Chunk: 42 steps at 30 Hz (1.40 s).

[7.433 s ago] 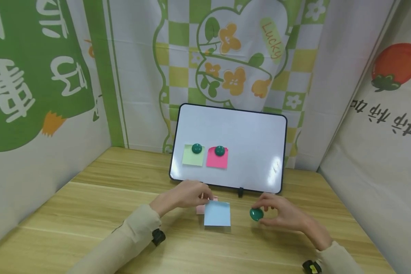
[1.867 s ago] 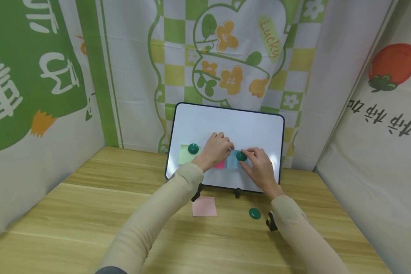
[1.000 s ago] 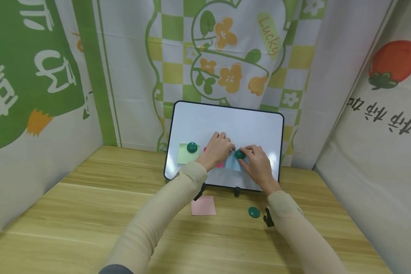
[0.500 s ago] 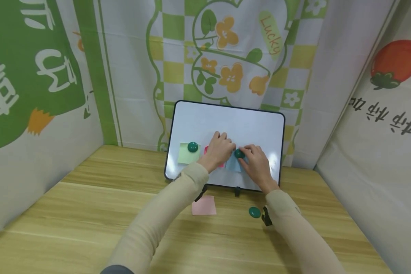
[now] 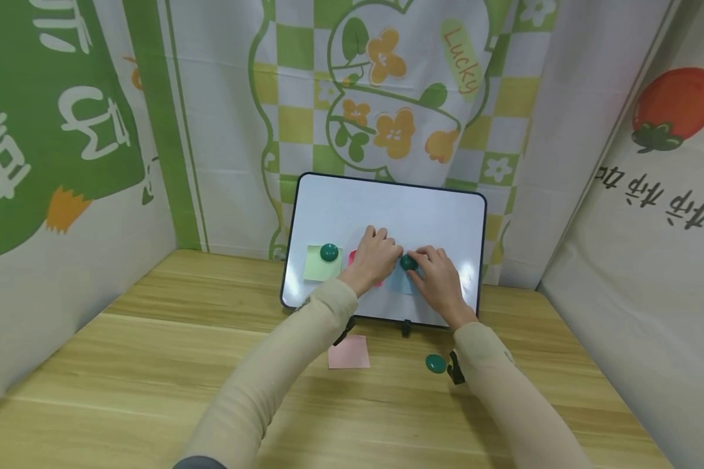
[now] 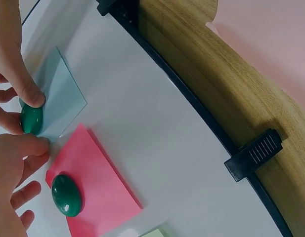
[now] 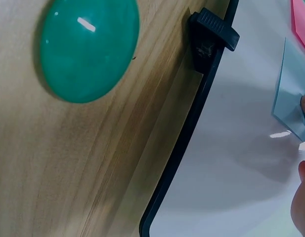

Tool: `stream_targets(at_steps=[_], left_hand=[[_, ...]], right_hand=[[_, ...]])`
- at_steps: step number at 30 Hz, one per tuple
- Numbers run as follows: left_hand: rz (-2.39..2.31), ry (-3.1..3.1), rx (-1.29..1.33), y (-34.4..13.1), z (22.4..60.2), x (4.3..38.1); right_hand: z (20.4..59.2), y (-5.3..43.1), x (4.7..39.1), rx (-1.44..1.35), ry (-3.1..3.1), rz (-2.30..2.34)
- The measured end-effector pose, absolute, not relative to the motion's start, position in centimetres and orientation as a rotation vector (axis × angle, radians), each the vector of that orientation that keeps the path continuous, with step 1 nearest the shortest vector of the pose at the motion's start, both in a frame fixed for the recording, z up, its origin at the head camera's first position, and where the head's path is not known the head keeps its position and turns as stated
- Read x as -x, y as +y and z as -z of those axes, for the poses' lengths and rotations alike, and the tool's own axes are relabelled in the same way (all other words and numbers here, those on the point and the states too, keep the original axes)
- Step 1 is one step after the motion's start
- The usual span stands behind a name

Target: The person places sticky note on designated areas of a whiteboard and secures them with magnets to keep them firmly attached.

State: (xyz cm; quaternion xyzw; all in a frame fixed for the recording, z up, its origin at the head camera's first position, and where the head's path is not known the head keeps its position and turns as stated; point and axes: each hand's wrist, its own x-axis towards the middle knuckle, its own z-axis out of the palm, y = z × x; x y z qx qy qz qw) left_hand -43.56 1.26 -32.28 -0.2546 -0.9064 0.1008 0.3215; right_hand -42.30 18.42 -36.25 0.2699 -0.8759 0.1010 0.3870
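Here, a person's right hand (image 5: 440,277) has thumb and finger clamped around a green magnet (image 6: 32,120) over the upper part of a blue note (image 6: 64,101) on a whiteboard (image 5: 387,208). The left hand (image 5: 375,258) has its fingers together, apparently pinching that note's corner, beside a bright pink note (image 6: 105,190) with its own magnet (image 6: 66,195).

With the hands so close, the likeliest trouble is the note twisting if the left fingers drag its corner, or slipping if the magnet catches too little paper. A sleeve or wrist strap might also nudge the spare magnet (image 5: 436,363) on the table (image 5: 152,365).

The magnets are smooth, glossy domes; the notes are thin, matte squares, including a pale pink one (image 5: 349,352) lying on wood grain. The board is shiny, with a black rim and rounded corners.
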Motion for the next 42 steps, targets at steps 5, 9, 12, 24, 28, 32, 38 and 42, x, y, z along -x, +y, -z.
stream_targets(at_steps=[5, 9, 12, 24, 28, 32, 38, 42], left_hand=[[-0.287, -2.385, 0.663, 1.2, 32.2, 43.4], [-0.305, -2.385, 0.656, 1.2, 32.2, 43.3], [-0.308, -2.386, 0.654, 1.2, 32.2, 43.3], [-0.323, -2.383, 0.662, 1.1, 32.3, 43.4], [-0.331, -2.365, 0.681, 0.8, 32.3, 43.4], [-0.325, -2.344, 0.691, 0.4, 32.0, 43.4], [-0.288, -2.349, 0.722, 0.0, 31.9, 43.1], [-0.244, -2.347, 0.733, -0.5, 32.2, 42.8]], right_hand=[[36.3, 18.4, 42.4, -0.686, -2.219, -0.256], [36.5, 18.3, 42.5, -0.689, -2.205, -0.254], [36.5, 18.3, 42.6, -0.689, -2.198, -0.255], [36.5, 18.2, 42.4, -0.658, -2.236, -0.269], [36.5, 18.3, 42.3, -0.666, -2.244, -0.269], [36.3, 18.6, 42.1, -0.67, -2.247, -0.286], [36.7, 19.3, 41.8, -0.649, -2.261, -0.304], [37.1, 19.7, 41.7, -0.653, -2.247, -0.321]])
